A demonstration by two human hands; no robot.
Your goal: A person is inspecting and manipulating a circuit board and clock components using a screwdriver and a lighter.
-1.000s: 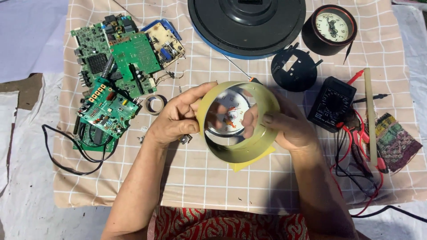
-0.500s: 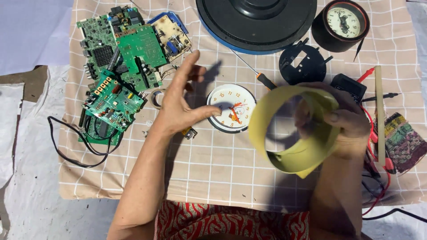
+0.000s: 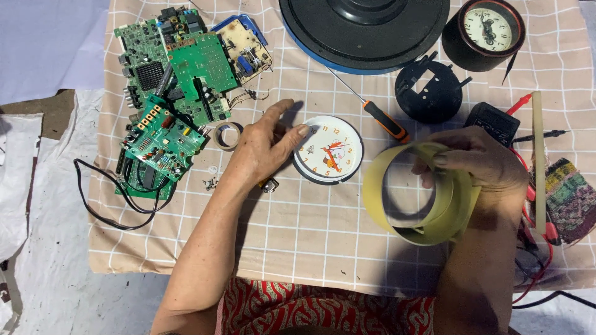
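Note:
My right hand [image 3: 481, 162] grips a yellow ring-shaped clock casing [image 3: 422, 195], held on edge over the checked cloth at the right. A round white clock face [image 3: 328, 150] with a cartoon figure and hands lies flat on the cloth in the middle. My left hand [image 3: 264, 146] rests beside it on the left, fingers spread, fingertips touching the face's left rim. A small dark part [image 3: 269, 184] lies just under that hand's palm.
Several green circuit boards [image 3: 180, 80] are heaped at upper left, with a tape roll [image 3: 228, 134] and a black cable [image 3: 115, 198] nearby. An orange-handled screwdriver [image 3: 379, 115], black clock back [image 3: 431, 93], large black disc [image 3: 363, 28], dark round clock [image 3: 487, 31], multimeter [image 3: 493, 121] and red leads lie around.
The clock face came out of the yellow casing and now lies on the cloth. My right hand carried the casing to the right; my left hand let go and settled by the face.

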